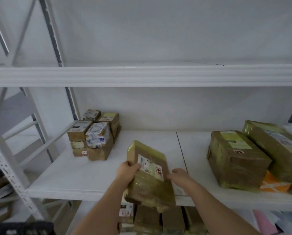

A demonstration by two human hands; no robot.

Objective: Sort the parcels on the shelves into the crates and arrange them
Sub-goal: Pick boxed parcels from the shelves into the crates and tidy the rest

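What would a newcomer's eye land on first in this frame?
First, the flat brown cardboard parcel wrapped in yellowish tape, gripped by the left hand and touched by the right hand over the white metal shelf's front edge. Then the stack of small labelled brown boxes back left, and two bulky tape-wrapped brown parcels at right.

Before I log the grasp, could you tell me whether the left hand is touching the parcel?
Touching: the head view shows the left hand gripping the parcel's left edge.

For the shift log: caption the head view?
Both hands, left and right, hold a taped parcel at the shelf edge.
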